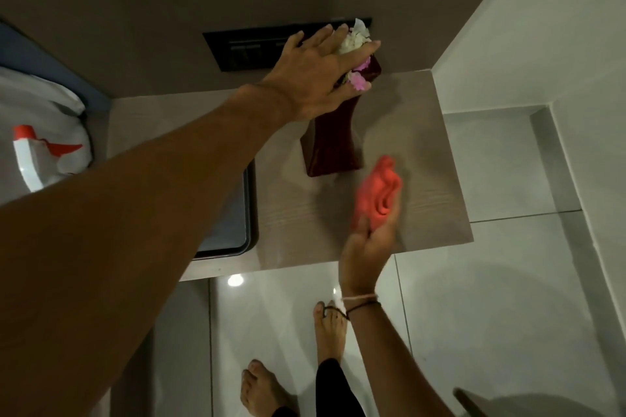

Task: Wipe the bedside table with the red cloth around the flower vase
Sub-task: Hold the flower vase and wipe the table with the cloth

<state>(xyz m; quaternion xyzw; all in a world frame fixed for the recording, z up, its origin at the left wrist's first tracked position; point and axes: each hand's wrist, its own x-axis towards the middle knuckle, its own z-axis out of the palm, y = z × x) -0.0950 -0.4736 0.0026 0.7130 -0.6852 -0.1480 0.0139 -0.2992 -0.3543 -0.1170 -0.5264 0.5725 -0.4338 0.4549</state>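
A dark red flower vase (333,142) with white and pink flowers (352,41) stands near the back of the pale wooden bedside table (420,132). My left hand (315,71) reaches over the vase top, fingers spread around the flowers and the vase rim. My right hand (367,242) holds the bunched red cloth (379,191) on the tabletop just in front and to the right of the vase base. The cloth looks blurred.
A dark tray (233,213) lies on the table's left part, partly under my left arm. A white and red spray bottle (32,159) rests on white bedding at far left. A black switch panel (247,47) is on the wall. My bare feet stand on glossy tiles.
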